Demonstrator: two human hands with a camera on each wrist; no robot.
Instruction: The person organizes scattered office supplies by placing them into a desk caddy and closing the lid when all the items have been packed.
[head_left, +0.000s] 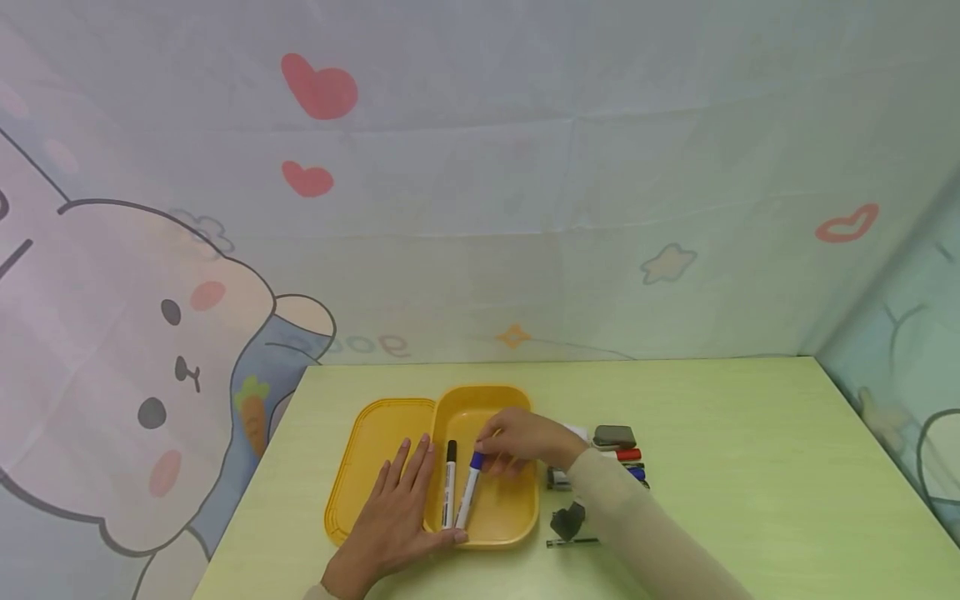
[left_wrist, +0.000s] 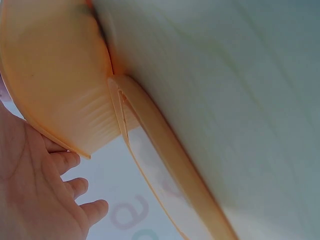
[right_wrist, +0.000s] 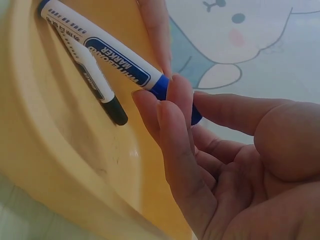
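A yellow plastic box (head_left: 512,510) stands on the table with its lid (head_left: 375,437) folded out to the left. My right hand (head_left: 525,437) pinches a whiteboard marker (right_wrist: 112,52) by its blue cap, between thumb and fingertips. This marker slants inside the box, its white end toward the near wall. Beside it in the box lies a black-capped marker (head_left: 449,492). My left hand (head_left: 396,512) rests along the box's left rim with fingers straight and spread, its thumb at the near edge. In the left wrist view, those fingers (left_wrist: 92,211) reach past the box wall.
Right of the box lies a group of stationery, partly hidden by my right forearm. It includes a grey block (head_left: 615,436), a red-capped marker (head_left: 628,455), a crumpled-looking black item (head_left: 567,522) and a thin dark pen (head_left: 572,542). A printed cloth (head_left: 480,208) hangs behind the table.
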